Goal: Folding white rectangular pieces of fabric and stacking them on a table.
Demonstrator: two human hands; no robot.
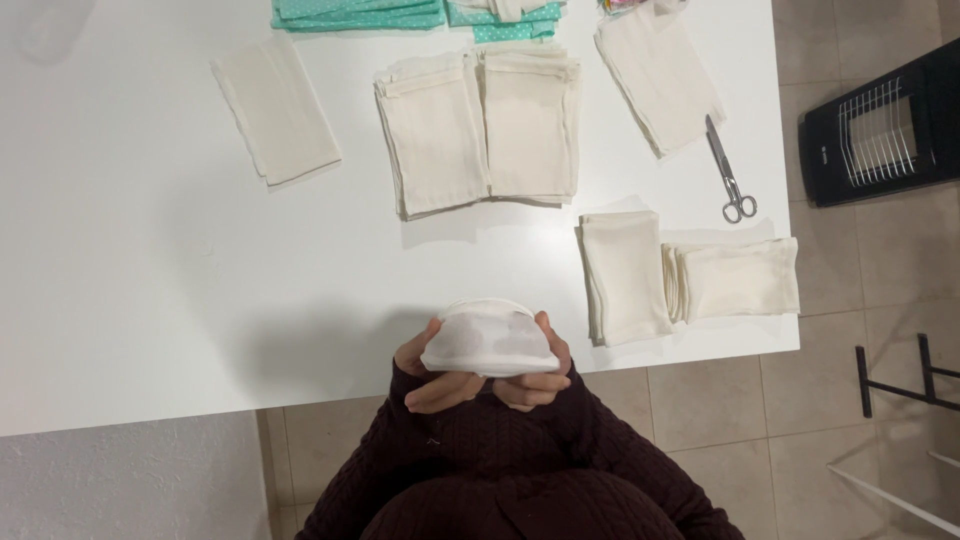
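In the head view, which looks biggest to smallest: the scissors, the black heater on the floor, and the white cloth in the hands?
1. Heater, though the frame edge cuts it off.
2. Cloth, held in both hands nearer the camera, so its rank against the heater is unsure.
3. Scissors, clearly smallest.

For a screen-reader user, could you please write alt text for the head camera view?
Seen from above, a person's left hand and right hand together hold a small cream fabric piece at the edge of a white table. On the table lie stacks of cream cloth, folded teal fabric and scissors.
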